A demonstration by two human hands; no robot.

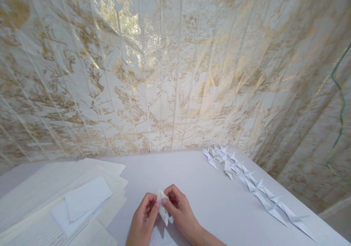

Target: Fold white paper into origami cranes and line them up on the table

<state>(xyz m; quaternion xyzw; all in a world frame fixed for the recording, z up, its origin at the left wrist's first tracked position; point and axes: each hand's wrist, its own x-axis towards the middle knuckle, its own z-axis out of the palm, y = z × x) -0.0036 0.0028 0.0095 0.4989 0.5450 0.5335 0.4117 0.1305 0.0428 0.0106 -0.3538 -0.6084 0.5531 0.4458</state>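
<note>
Between my two hands, low in the middle of the view, is a small piece of folded white paper [163,214] with a pointed top and some dark print on it. The fingers of my left hand [145,215] are curled, with the thumb pressed to the paper's left side. On the other side, my right hand [179,207] pinches it near the top with thumb and forefinger. The paper's lower tip points down toward the table, and parts of it are hidden by my fingers.
Folded paper cranes [257,193] stand in rows along the right edge of the white table [170,169]. Sheets of paper [109,173] lie spread on the left, with smaller white pieces [87,198] on top. Behind rises a gold-patterned wall covering [164,74]; a green cord [342,110] hangs at right.
</note>
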